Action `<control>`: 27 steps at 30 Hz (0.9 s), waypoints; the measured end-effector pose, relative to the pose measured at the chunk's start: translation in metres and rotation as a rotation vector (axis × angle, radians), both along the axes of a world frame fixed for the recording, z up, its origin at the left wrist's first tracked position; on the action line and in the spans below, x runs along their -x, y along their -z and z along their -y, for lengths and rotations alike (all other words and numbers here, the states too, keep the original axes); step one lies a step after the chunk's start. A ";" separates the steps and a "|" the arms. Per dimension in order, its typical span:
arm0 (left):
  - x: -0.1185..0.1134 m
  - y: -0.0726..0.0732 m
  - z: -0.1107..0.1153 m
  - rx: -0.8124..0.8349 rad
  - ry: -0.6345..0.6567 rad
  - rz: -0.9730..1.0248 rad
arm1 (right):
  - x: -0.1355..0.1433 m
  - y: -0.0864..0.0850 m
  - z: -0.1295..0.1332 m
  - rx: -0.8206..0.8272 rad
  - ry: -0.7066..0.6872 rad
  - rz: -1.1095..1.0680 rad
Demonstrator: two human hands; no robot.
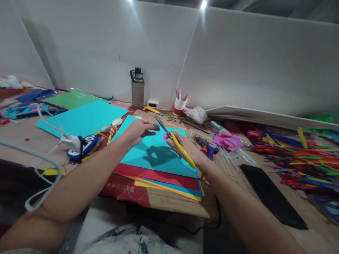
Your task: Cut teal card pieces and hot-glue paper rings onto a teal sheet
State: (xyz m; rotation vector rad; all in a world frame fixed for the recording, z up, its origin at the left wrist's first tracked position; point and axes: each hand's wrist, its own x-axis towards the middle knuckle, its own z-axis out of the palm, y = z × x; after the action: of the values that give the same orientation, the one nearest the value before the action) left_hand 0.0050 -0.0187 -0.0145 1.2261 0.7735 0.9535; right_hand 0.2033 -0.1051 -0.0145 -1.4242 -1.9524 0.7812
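Observation:
My right hand [178, 143] is wrapped around a pair of scissors [182, 150] with yellow handles, their metal blades pointing up and to the left. Across from it, my left hand [140, 131] has its fingers bent and drawn in near the blades. Something small may be at its fingertips, but I cannot make it out. Under both hands lies a turquoise sheet [143, 160], on top of a stack with red, blue and yellow sheets. A small pink scrap [164, 136] shows beside the fingers of my right hand.
A bottle [138, 91] and a paper cup of pens [180, 105] stand by the wall. To the right are a blue glue gun [211, 151], a black phone-like slab [272, 195] and colourful pipe cleaners [304, 155]. A power strip [82, 146] with cables lies left.

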 end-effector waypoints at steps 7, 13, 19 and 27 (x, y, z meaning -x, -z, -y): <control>-0.002 -0.002 0.001 0.040 0.003 0.042 | -0.001 0.001 0.000 -0.009 -0.022 0.006; 0.000 -0.004 0.001 0.027 0.030 0.015 | -0.002 0.001 0.000 -0.027 -0.030 0.035; 0.001 -0.001 -0.001 -0.008 0.045 0.000 | -0.003 0.001 -0.001 -0.061 -0.043 0.054; 0.002 -0.002 -0.001 -0.007 0.068 -0.003 | -0.002 -0.003 0.001 -0.041 -0.035 0.063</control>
State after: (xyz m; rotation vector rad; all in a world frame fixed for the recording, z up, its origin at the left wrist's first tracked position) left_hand 0.0031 -0.0182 -0.0121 1.2528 0.7264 0.8998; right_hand 0.2054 -0.1056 -0.0112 -1.4094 -2.0344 0.7156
